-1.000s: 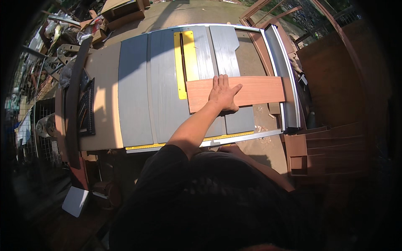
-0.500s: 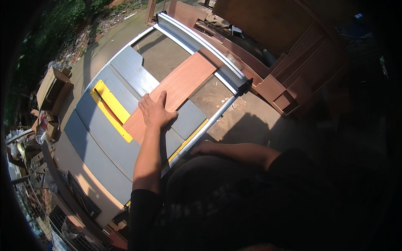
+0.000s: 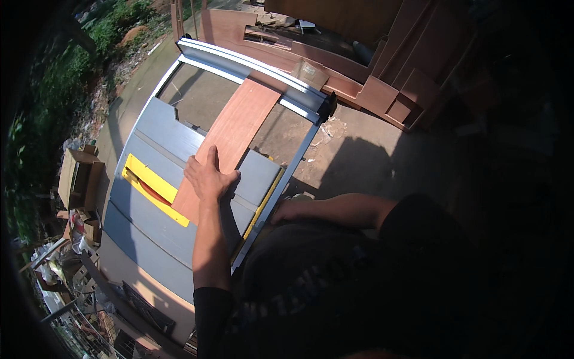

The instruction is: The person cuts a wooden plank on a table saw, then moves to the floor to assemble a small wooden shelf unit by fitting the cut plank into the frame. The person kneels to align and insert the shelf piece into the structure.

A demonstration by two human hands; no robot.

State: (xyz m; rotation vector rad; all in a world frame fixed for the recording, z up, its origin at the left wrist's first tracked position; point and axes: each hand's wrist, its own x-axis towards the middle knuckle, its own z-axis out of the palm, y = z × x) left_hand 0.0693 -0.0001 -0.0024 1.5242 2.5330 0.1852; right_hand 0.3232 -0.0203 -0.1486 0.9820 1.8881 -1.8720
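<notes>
A flat reddish-brown wooden board point(image 3: 236, 116) lies across the grey table saw top point(image 3: 158, 185). Its far end meets the long metal fence point(image 3: 257, 66), while its near end lies over part of the yellow insert plate point(image 3: 143, 178). My left hand point(image 3: 209, 178) rests on the board's near half, palm down, thumb and index finger spread apart. Low beside the saw's front rail point(image 3: 299, 157) is my right hand point(image 3: 286, 211). Its fingers are mostly hidden by shadow and the rail, so what it touches cannot be made out.
Wooden panels and frames point(image 3: 412, 90) stand beyond the fence. An opened cardboard box point(image 3: 78, 179) is at the left, above a heap of scrap point(image 3: 72, 281). Open gaps between the rails show the concrete floor point(image 3: 359, 131). Green plants grow at the far left.
The whole view has turned, shifting the saw within the picture. My left hand keeps its place on the board, and the board shows no clear movement against the fence or yellow plate.
</notes>
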